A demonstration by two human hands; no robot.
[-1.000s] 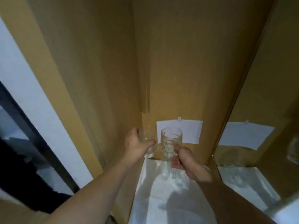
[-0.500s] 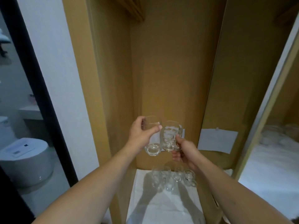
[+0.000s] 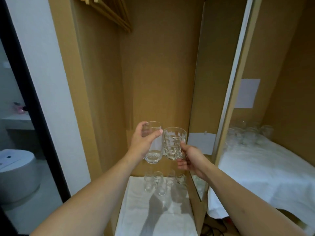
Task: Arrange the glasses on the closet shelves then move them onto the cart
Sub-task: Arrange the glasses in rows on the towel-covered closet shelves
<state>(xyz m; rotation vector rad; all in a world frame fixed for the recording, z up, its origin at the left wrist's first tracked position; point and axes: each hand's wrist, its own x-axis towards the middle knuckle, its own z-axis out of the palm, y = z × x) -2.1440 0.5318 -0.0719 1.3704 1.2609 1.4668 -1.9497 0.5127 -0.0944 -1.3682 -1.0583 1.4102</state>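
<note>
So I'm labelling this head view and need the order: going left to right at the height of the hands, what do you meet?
Toilet → black door frame → left hand → smooth glass → patterned glass → right hand → white paper note → glasses on the white cloth.

I'm in a home or hotel room: wooden closet (image 3: 153,74) with hangers (image 3: 109,12) up top, a toilet (image 3: 15,174) past the dark doorframe (image 3: 34,108), white-clothed cart (image 3: 265,176) alongside.
</note>
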